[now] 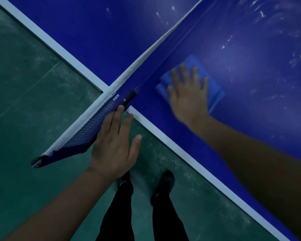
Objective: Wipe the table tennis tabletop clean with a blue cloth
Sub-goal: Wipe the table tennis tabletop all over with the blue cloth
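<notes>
Fingers straight, the right hand (188,94) presses flat on the folded blue cloth (214,87), hiding its middle, on the counter (250,70); the blurred left hand (115,141), fingers relaxed, rests against the net (94,126) overhang

- Tabletop (250,49): hard, smooth blue board with a slight sheen; pale glare patch near the centre. White smears and specks scattered over the far part.
- Edge line (181,150): flat white painted band, matt.
- Cloth (214,91): soft blue fabric, folded in layers, matt; weave too blurred to tell.
- Net (94,122): fine dark mesh, woven, with a white fabric tape (142,56) along the top, matt and slightly fuzzy.
- Net post (127,99): dark, smooth, hard; plastic or metal cannot be told.
- Floor (33,84): green sheet surface, matt, scuffed, with whitish dust marks and scratches.
- Shoes (165,181): black, matt.
</notes>
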Demonstrator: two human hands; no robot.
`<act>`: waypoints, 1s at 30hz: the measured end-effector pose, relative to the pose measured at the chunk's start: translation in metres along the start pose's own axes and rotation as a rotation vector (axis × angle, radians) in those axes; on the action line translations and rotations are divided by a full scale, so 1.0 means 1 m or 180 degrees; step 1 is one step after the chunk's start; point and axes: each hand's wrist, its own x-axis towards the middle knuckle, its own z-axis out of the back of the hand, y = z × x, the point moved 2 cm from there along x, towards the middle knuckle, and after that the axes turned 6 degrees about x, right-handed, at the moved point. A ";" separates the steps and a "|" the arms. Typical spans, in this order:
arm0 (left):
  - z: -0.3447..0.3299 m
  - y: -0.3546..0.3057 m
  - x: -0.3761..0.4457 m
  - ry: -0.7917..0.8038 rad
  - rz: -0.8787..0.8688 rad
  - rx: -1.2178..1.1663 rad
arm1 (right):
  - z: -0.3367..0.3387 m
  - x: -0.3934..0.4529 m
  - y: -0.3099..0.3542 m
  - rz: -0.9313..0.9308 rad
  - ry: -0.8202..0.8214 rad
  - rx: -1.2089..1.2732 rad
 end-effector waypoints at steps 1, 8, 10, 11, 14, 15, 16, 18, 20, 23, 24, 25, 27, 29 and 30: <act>0.001 0.001 -0.001 0.0012 0.0013 -0.0043 | 0.005 0.014 -0.011 -0.0516 -0.0108 0.0152; 0.008 0.005 0.002 -0.0085 -0.0062 -0.0308 | -0.019 -0.051 0.088 0.0487 -0.0134 0.0224; 0.010 0.005 0.001 -0.0184 -0.0133 -0.0423 | -0.015 -0.063 0.061 0.0868 0.0144 0.0093; 0.011 0.004 0.001 -0.0287 -0.0229 -0.0462 | -0.011 -0.059 0.036 0.0835 0.0183 -0.0053; 0.016 -0.002 0.000 -0.0609 -0.0463 -0.0493 | 0.005 -0.031 -0.051 -0.0619 -0.0024 -0.0011; 0.017 -0.004 0.001 -0.0669 -0.0479 -0.0502 | 0.011 -0.025 -0.068 -0.1255 -0.0171 0.0259; 0.019 -0.006 0.003 -0.0715 -0.0488 -0.0520 | 0.012 -0.023 -0.071 -0.1731 -0.0295 0.0472; 0.021 -0.013 0.009 -0.0776 -0.0499 -0.0609 | 0.005 -0.027 -0.033 -0.1794 -0.0397 0.0511; 0.020 -0.024 0.018 -0.0833 -0.0516 -0.0737 | -0.008 -0.046 0.026 -0.0779 -0.0325 0.0416; 0.012 -0.043 0.038 -0.0963 -0.0650 -0.0860 | -0.016 -0.074 0.040 0.0266 -0.0119 0.0281; 0.008 -0.051 0.045 -0.0946 -0.0727 -0.0885 | -0.013 -0.075 0.013 0.0120 -0.0110 0.0226; 0.002 -0.058 0.051 -0.0868 -0.0812 -0.0887 | -0.010 -0.076 -0.021 -0.0243 -0.0146 0.0101; -0.012 -0.074 0.062 -0.0552 -0.1063 -0.0734 | 0.000 -0.084 -0.103 -0.1340 -0.0202 0.0073; -0.027 -0.084 0.070 -0.0184 -0.1377 -0.0271 | 0.014 -0.096 -0.163 -0.2425 -0.0387 0.0478; -0.034 -0.085 0.073 -0.0044 -0.1477 -0.0002 | 0.015 -0.098 -0.173 -0.2775 -0.0484 0.0637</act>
